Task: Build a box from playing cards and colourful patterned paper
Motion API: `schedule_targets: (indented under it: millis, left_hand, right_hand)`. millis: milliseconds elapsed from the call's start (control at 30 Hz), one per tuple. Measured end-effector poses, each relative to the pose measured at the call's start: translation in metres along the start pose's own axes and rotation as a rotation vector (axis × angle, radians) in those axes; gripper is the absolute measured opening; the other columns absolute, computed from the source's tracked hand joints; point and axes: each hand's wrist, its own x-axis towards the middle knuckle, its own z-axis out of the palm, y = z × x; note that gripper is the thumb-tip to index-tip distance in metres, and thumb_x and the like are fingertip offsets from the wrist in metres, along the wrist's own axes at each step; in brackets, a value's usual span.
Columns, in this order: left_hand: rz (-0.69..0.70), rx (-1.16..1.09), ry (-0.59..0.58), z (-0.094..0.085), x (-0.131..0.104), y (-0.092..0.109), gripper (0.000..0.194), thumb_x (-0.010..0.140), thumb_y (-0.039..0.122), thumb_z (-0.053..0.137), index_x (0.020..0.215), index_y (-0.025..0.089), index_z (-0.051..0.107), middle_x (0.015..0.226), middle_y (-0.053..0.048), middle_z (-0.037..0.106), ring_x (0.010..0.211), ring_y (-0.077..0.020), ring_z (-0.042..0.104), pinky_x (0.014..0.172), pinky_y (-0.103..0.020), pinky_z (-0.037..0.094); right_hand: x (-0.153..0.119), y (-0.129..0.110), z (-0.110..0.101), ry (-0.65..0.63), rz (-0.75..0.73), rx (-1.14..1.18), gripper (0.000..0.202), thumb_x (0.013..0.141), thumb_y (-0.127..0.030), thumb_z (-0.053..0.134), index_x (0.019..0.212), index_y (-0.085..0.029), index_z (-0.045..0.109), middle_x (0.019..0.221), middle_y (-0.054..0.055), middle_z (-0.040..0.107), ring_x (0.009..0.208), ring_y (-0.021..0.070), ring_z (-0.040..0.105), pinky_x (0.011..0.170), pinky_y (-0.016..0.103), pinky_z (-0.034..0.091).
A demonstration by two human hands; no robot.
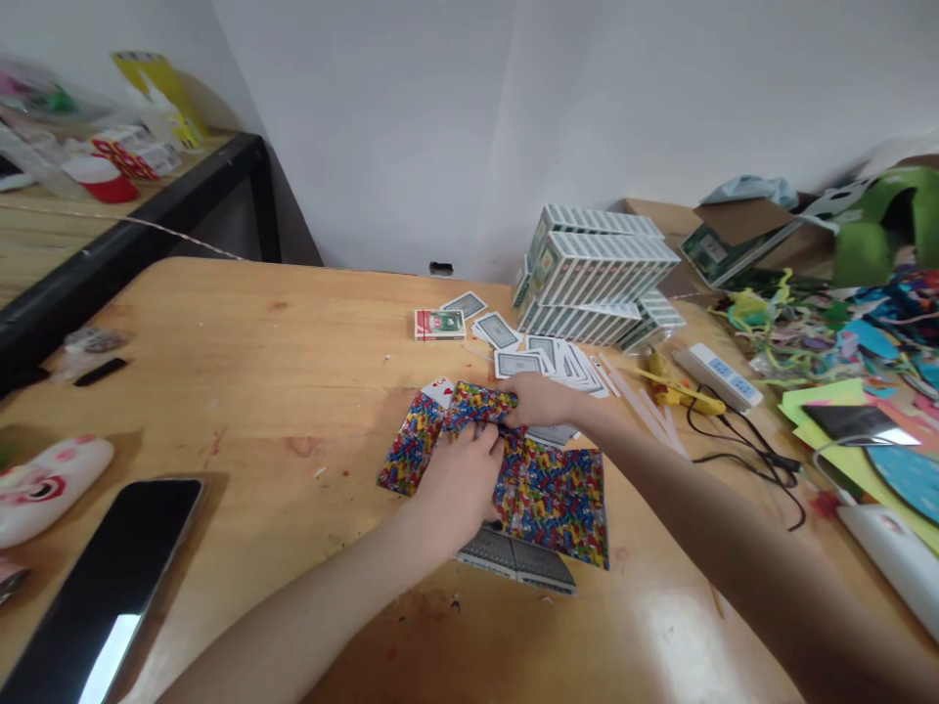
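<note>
A folding piece covered in a red, blue and yellow pattern (554, 499) lies spread on the table in several panels. My left hand (464, 481) rests on its middle, fingers bent and pressed against it. Pinched at the upper edge of the raised middle panel are the fingers of my right hand (541, 399); the thumb is partly hidden. A heart playing card (438, 391) sticks out behind the left panel. Grey card backs (517, 559) show beneath the near edge, and another grey-backed card (552, 434) lies under my right wrist.
Loose playing cards (564, 364) and a red-and-green card box (439, 325) lie behind my hands. Striped card cartons (602, 269) are stacked at the back. A yellow glue gun (679, 386), power strip (717, 376) and cable stand right; a phone (110, 587) lies left.
</note>
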Motion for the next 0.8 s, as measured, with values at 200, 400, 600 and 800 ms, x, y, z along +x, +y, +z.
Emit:
schedule_targets:
  millis: [200,400,600,800]
  left_hand:
    - [-0.075,0.019,-0.059,0.003,-0.003,0.013,0.069,0.062,0.033,0.075,0.123,0.018,0.047,0.126,-0.017,0.047,0.118,-0.0350,0.040,0.089,-0.049,0.043]
    - [-0.086,-0.020,-0.072,0.002,-0.003,0.014,0.073,0.062,0.032,0.076,0.127,0.020,0.045,0.130,-0.018,0.044,0.119,-0.0363,0.040,0.087,-0.053,0.044]
    - [-0.082,-0.024,-0.112,-0.002,-0.002,0.014,0.069,0.063,0.030,0.075,0.125,0.015,0.048,0.132,-0.020,0.043,0.118,-0.0367,0.041,0.087,-0.055,0.044]
    - [-0.071,-0.016,-0.114,-0.003,-0.002,0.015,0.063,0.064,0.030,0.074,0.122,0.014,0.053,0.131,-0.020,0.044,0.118,-0.0381,0.041,0.085,-0.056,0.046]
  right_hand:
    - [0.009,-0.013,-0.003,-0.083,0.000,-0.156,0.037,0.057,-0.030,0.066,0.092,-0.016,0.065,0.088,0.008,0.070,0.078,0.0231,0.063,0.058,0.024,0.041]
    - [-0.008,-0.041,0.009,0.093,0.090,-0.258,0.046,0.067,-0.018,0.056,0.112,-0.014,0.046,0.090,0.011,0.067,0.078,0.0249,0.064,0.055,0.026,0.041]
    - [-0.017,-0.051,0.019,0.160,0.190,-0.292,0.055,0.073,-0.014,0.052,0.124,-0.017,0.031,0.110,0.015,0.059,0.087,0.0257,0.062,0.065,0.031,0.045]
    - [-0.020,-0.055,0.025,0.240,0.198,-0.345,0.048,0.078,-0.012,0.047,0.124,-0.015,0.036,0.115,0.016,0.054,0.102,0.0285,0.053,0.080,0.037,0.043]
